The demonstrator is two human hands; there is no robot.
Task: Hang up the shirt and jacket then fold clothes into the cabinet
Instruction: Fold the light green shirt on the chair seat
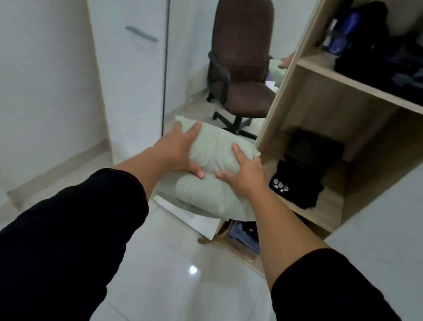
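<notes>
A folded pale green garment (207, 188) is held out in front of me at mid frame. My left hand (178, 149) grips its left side, fingers over the top edge and thumb on the front. My right hand (245, 172) grips its right side the same way. The bundle hangs just left of the open wooden cabinet (278, 110). On the cabinet's lower shelf (329, 209) lies a folded black garment with a white print (296, 186), with another dark folded item (313, 153) behind it. The upper shelf (359, 87) holds a heap of dark clothes (417, 75).
A brown office chair (242, 61) stands beyond the bundle, seen in or past a mirror panel. A white wardrobe door with a grey handle (142, 33) is at left. A white cabinet door (421, 211) stands open at right. Blue cloth (245, 237) lies at the cabinet's bottom. Glossy white tiles (183, 282) cover the floor.
</notes>
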